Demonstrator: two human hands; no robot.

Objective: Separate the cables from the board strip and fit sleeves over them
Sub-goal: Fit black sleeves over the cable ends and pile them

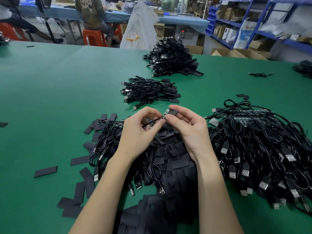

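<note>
the left hand (136, 132) is pinching a thin cable (152, 122) between thumb and fingertips, the other fingers curling in. the right hand (189, 127) is pinching a flat black sleeve (173, 112) just beside the small green board (165, 114) at the cable's end, board and sleeve almost touching. both are hovering above a heap of loose sleeves (168, 159) on the green worktop (50, 98). unsorted cables (263, 146) are lying to the right, two finished piles (148, 92) farther back.
</note>
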